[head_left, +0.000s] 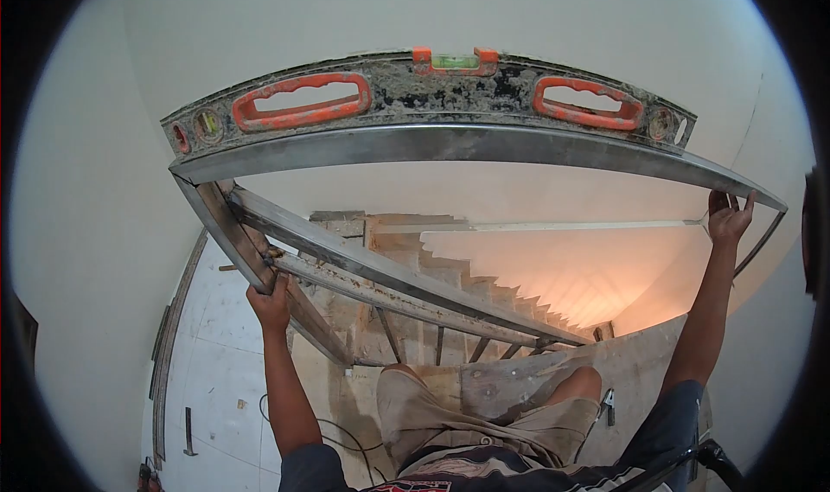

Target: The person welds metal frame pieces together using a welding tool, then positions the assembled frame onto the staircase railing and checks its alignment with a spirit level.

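A long, mortar-stained spirit level (450,90) with orange grips rests on the top metal rail (450,146). Its middle vial (455,61) shows green at the top edge. On the left, my left hand (271,302) is closed round the lower part of an upright metal tube (226,233) joined to the rail's end. My right hand (731,218) holds the rail from below near its right end, fingers up against it; some fingertips are hidden behind the metal. Below the top rail, a slanting metal bar (389,267) runs down to the right from the left upright.
Under the frame, a rough staircase (415,267) descends beside a lit wall (536,267). A hammer (189,433) lies on the white floor at left, near a black cable (346,436). A clamp-like tool (609,405) is by my right knee. Long strips (173,336) lie along the left wall.
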A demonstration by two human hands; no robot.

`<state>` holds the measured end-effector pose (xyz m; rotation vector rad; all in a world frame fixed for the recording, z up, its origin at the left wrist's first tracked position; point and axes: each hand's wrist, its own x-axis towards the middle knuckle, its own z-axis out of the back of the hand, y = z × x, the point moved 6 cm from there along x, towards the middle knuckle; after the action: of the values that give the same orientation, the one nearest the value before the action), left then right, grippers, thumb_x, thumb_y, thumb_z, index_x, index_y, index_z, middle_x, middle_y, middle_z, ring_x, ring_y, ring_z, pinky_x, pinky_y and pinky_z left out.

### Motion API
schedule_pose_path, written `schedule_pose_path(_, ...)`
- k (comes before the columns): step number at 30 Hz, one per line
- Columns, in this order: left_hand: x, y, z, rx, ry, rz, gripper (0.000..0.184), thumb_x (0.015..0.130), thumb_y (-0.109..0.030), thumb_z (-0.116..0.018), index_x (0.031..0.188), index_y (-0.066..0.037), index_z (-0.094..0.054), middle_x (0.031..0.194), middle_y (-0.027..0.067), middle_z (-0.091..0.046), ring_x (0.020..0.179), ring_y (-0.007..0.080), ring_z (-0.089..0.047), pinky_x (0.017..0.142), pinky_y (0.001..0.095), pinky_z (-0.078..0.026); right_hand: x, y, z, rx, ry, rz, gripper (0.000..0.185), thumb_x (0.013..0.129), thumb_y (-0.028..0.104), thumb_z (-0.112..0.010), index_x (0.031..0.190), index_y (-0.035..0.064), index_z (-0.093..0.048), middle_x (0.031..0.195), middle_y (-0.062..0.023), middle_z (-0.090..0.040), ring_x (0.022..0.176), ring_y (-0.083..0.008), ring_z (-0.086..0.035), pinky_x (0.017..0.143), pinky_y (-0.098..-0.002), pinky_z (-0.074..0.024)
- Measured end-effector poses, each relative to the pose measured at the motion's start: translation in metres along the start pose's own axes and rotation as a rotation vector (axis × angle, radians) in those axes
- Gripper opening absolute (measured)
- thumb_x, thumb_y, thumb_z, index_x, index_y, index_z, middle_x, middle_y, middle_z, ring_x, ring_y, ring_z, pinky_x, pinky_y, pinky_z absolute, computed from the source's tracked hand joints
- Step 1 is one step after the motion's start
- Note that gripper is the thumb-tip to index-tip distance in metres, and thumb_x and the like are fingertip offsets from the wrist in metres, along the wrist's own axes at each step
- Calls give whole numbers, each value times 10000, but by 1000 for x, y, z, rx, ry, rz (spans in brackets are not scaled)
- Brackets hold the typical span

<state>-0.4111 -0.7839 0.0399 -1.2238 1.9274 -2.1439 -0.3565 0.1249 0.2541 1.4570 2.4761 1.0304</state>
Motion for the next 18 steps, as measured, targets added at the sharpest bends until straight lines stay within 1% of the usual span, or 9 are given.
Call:
schedule_pose_path(3,-1,-2,-1,-28,-22,-4,184,876,-53,-698,1024,46,-649,978,78,-681,893,158,-638,840,314,-498,-5,-3,4,6,13,-1,816,906,539,-649,1351,-80,-358,1184,-228,-561,1054,-326,-619,914,-403,-528)
schedule_pose_path(5,1,-3,0,-27,-8,-19,205,865,-77,-737,1004,43,-647,954,78,-677,849,149,-632,786,303,-508,-6,-5,5,24,83,-1,820,904,541,-650,1355,-80,-361,1191,-232,-571,1086,-330,-617,920,-394,-520)
schedule_pose_path(11,-2,-14,-3,-36,-23,-16,148,869,-51,-716,976,29,-651,909,51,-669,820,128,-618,756,284,-493,-14,-6,7,4,54,-7,790,903,545,-650,1324,-69,-386,1214,-242,-574,1098,-337,-613,926,-390,-514)
schedule_pose_path(14,-4,-16,-4,-9,-60,3,138,874,-41,-707,976,30,-649,898,43,-665,815,125,-613,754,282,-490,-12,-8,11,9,60,-17,778,905,553,-643,1309,-65,-394,1227,-244,-569,1103,-336,-607,925,-391,-516)
schedule_pose_path(18,-1,-11,-2,-40,-34,-25,146,874,-40,-706,985,36,-651,908,43,-670,820,128,-613,760,283,-490,-18,-13,13,5,70,-23,772,910,557,-631,1306,-61,-392,1225,-249,-570,1102,-335,-603,925,-394,-517)
